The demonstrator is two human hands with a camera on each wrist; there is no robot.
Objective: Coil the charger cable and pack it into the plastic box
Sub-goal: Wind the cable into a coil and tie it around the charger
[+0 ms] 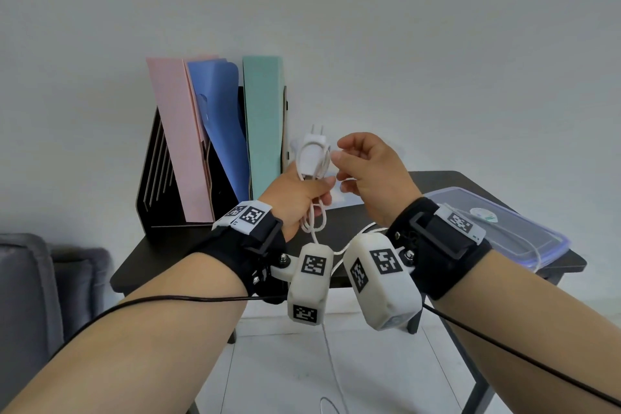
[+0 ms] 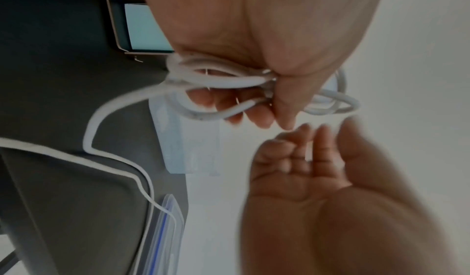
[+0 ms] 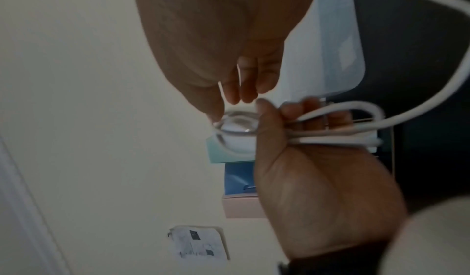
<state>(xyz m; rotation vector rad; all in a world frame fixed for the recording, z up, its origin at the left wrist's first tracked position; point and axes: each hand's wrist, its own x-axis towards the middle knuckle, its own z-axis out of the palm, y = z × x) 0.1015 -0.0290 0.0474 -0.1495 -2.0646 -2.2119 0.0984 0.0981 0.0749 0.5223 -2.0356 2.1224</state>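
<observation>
My left hand [image 1: 311,190] grips a white charger plug [image 1: 312,154], prongs up, together with several loops of its white cable [image 1: 314,222] above the table. The left wrist view shows the loops [image 2: 221,78] held between thumb and fingers. Just right of it, my right hand [image 1: 341,161] has curled fingers and pinches a cable strand at the loops' top edge; its thumb meets the loop [image 3: 229,118] in the right wrist view. The loose cable [image 2: 112,158] trails down across a flat clear plastic box [image 1: 524,239] with a blue rim, at the table's right.
A black file rack [image 1: 158,178] with pink, blue and green folders stands at the back left of the dark table [image 1: 447,183]. A translucent container [image 2: 188,148] sits behind my hands. Part of the cable hangs to the tiled floor [image 1: 285,363]. A grey seat [image 1: 40,272] is at the left.
</observation>
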